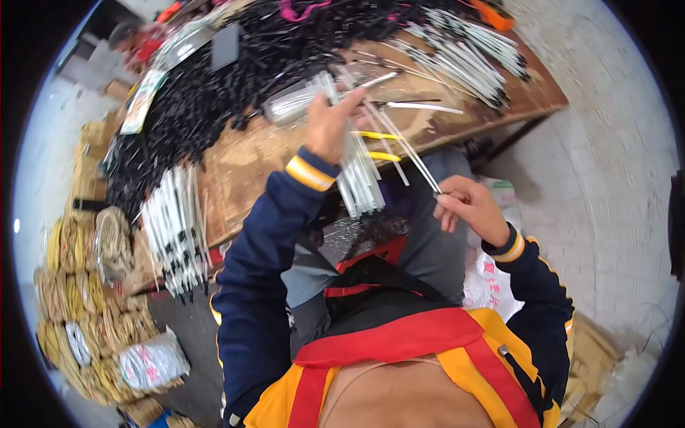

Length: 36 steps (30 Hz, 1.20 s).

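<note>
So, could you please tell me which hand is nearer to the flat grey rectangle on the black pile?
Left. The left hand is below and right of the grey rectangle in the picture; the right hand is farther off, lower right.

One wide fisheye head view looks down from close above onto the wooden table [232, 171].

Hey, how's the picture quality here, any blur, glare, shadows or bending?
In the head view, fisheye distortion bends the scene inside a round image with black corners; the heap of black strips there looks smeared and soft; same view, the plastic bag at lower left catches pale highlights, and the floor darkens in soft shadow beneath the table at right.
</note>
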### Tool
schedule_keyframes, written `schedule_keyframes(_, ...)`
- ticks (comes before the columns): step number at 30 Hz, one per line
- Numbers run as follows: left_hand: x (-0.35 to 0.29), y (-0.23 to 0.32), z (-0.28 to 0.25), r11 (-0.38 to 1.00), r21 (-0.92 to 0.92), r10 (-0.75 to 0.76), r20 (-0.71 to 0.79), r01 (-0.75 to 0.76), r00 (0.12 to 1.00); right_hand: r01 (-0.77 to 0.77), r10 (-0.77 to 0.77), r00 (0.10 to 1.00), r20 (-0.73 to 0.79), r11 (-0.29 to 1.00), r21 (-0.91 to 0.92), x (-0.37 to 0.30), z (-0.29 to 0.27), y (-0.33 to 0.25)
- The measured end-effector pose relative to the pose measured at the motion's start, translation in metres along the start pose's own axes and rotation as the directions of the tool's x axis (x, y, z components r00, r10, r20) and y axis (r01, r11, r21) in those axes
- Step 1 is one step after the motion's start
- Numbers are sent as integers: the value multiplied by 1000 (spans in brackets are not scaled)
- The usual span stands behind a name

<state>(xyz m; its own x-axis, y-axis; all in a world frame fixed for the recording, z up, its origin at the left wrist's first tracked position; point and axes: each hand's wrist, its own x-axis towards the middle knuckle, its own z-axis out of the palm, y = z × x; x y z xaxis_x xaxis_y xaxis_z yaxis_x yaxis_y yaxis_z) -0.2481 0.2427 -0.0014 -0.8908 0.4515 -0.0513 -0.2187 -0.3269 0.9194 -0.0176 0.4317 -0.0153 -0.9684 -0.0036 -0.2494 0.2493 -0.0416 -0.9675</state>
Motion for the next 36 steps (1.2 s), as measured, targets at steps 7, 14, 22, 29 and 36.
schedule_keyframes(7,-35,9,2,928,-344,-117,90,141,989,-178,147,935,323,982,68,-5,2,-1)
schedule_keyframes(14,-128,75,12,935,-134,-229,475,327,850,21,-787,572,-230,295,-955,59,-128,-8)
schedule_keyframes(22,-87,61,-25,817,-300,-352,415,491,839,32,-100,929,-357,981,-192,66,-151,12)
schedule_keyframes(29,-53,45,-12,884,-360,-208,270,299,940,-73,96,992,-86,966,246,28,-74,1)
schedule_keyframes(36,-70,61,-10,928,-370,-29,57,49,998,-22,-32,990,141,930,366,19,-22,-27)
